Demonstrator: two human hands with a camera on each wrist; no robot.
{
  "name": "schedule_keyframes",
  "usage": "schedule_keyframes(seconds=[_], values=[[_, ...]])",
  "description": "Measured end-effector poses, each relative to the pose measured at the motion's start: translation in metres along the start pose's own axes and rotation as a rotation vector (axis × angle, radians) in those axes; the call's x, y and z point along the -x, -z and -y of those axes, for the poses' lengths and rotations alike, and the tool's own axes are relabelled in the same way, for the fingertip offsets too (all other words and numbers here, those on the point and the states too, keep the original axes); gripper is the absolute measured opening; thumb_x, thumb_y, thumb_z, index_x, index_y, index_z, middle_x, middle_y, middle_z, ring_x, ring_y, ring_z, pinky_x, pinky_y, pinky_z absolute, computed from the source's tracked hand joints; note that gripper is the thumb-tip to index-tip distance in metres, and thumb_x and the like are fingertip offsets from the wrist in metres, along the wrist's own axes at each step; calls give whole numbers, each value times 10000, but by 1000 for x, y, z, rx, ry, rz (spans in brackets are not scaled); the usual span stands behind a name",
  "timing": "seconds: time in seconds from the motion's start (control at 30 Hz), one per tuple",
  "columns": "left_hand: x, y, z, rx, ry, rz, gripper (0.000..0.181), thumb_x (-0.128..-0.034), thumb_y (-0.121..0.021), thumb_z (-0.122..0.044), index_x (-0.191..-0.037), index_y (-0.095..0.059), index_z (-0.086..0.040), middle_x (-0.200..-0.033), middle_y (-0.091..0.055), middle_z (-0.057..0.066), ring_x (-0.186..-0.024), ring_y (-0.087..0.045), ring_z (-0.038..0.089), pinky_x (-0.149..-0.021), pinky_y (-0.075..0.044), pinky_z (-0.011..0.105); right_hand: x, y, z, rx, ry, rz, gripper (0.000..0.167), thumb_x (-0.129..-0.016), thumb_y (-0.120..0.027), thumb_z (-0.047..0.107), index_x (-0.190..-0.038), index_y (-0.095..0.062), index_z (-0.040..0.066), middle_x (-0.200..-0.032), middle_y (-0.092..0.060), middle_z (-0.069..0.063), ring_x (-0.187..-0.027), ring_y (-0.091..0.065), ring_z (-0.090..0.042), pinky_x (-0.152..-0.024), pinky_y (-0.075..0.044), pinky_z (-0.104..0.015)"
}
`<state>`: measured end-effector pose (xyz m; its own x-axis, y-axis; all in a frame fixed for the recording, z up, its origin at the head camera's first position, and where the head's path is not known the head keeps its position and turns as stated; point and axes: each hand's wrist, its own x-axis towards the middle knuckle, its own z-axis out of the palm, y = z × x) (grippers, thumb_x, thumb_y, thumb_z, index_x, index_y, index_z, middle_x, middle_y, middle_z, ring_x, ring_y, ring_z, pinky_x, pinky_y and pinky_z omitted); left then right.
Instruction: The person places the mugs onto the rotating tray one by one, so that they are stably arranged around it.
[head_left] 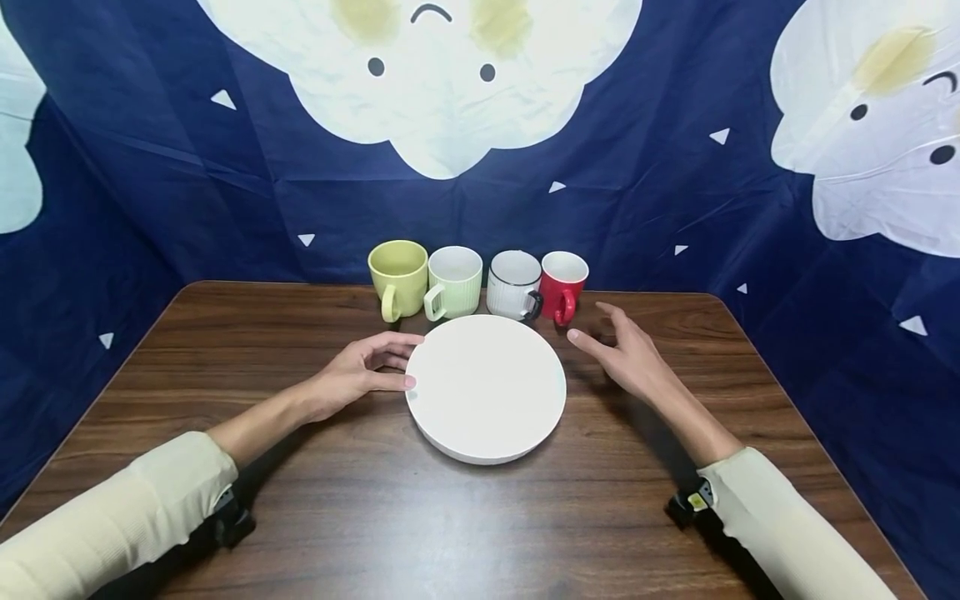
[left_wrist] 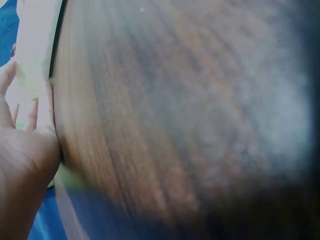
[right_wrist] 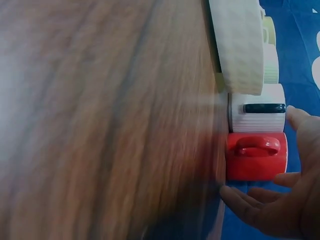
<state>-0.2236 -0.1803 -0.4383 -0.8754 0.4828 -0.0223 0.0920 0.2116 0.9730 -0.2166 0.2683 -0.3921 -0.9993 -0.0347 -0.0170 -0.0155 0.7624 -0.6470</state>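
A round white object [head_left: 486, 387] with a flat top and a textured side [right_wrist: 240, 47] stands mid-table. At its left edge is my left hand [head_left: 360, 377], thumb and fingertips at the rim, fingers loosely spread; the left wrist view shows this hand [left_wrist: 27, 150] beside the pale side. My right hand [head_left: 633, 354] is held apart from the round object on its right, fingers spread, holding nothing. Just ahead of it stands a red mug [head_left: 562, 287], and in the right wrist view the hand [right_wrist: 280, 205] is near that red mug [right_wrist: 256, 156].
Behind the round object, a yellow-green mug [head_left: 399, 279], a pale green mug [head_left: 455, 283] and a white mug [head_left: 513, 285] with a black handle stand in a row with the red one. A blue cloth [head_left: 637, 200] with cloud shapes hangs behind the wooden table [head_left: 450, 533].
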Motion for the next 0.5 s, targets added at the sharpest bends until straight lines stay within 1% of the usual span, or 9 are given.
schedule_keyframes(seconds=[0.07,0.17,0.3,0.4,0.5], values=[[0,0,0,3,0,0,711,-934,-904,-72,-1584,-621,-122,-1481,-689,170,-1281,-676,260,-1036,-611,256,-5,-2,1,-34,-6,7,1021,-1034,-650,760,-1770,-320,135,-1747,-483,-232,-1576,-540,-450,-1282,-459,-667],[-1,0,0,9,5,1,716,-936,-905,-76,-1589,-617,-127,-1485,-689,165,-1285,-675,256,-1038,-611,257,-11,-5,3,-112,-24,20,950,-1061,-660,701,-1750,-362,119,-1715,-523,-229,-1440,-669,-442,-1187,-569,-607],[-1,0,1,17,5,6,718,-939,-905,-82,-1594,-614,-131,-1486,-688,166,-1287,-677,253,-1041,-613,260,-17,-8,4,-282,-47,50,832,-1106,-672,581,-1713,-421,70,-1647,-565,-253,-1298,-743,-437,-1023,-680,-483],[-1,1,1,22,4,13,712,-946,-900,-83,-1595,-612,-136,-1487,-685,166,-1289,-677,254,-1039,-615,261,-20,-11,5,-399,-60,68,760,-1136,-654,510,-1685,-446,29,-1621,-575,-260,-1364,-707,-448,-988,-693,-419],[0,2,2,22,6,21,706,-955,-894,-88,-1599,-608,-141,-1489,-682,165,-1292,-677,255,-1038,-616,263,-23,-14,7,-484,-82,82,720,-1153,-630,489,-1664,-463,10,-1649,-568,-247,-1414,-687,-448,-973,-694,-379]])
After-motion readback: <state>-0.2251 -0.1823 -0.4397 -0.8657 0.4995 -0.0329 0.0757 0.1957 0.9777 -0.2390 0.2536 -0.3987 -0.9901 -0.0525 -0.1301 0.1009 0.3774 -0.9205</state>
